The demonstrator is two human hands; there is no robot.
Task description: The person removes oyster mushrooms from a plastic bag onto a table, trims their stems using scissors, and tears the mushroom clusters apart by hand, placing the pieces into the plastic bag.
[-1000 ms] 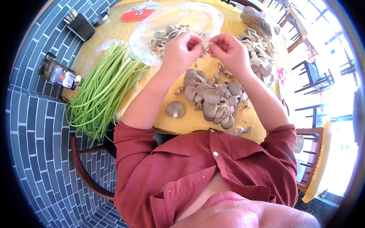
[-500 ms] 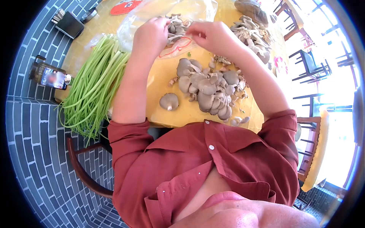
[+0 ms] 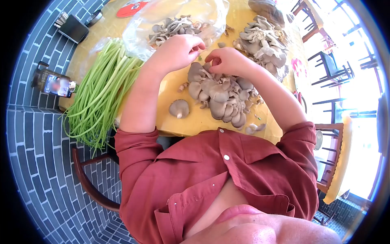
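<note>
My left hand [image 3: 185,52] is just this side of the clear plastic bag [image 3: 134,30], fingers loosely bent and apart, with nothing visible in them. Grey oyster mushroom pieces [image 3: 174,28] lie in the bag's mouth. At the far edge of a large oyster mushroom cluster [image 3: 221,95] is my right hand [image 3: 229,63]. Its thumb and forefinger curve with a gap between them, and I see nothing held. Whether its lower fingers touch the cluster is hidden. A single round mushroom [image 3: 179,108] lies on the yellow tabletop [image 3: 166,89], left of the cluster.
Long green stalks [image 3: 99,95] hang over the table's left edge. Another mushroom heap [image 3: 264,44] lies at the far right. A phone [image 3: 57,84] stands by the brick wall, below a black chopstick holder [image 3: 73,27]. Small trimmings [image 3: 255,129] lie near the front edge.
Both hands have drawn back from the bag's mouth. My left hand has moved toward me and right; my right hand has come down to the cluster. More mushroom pieces in the bag show.
</note>
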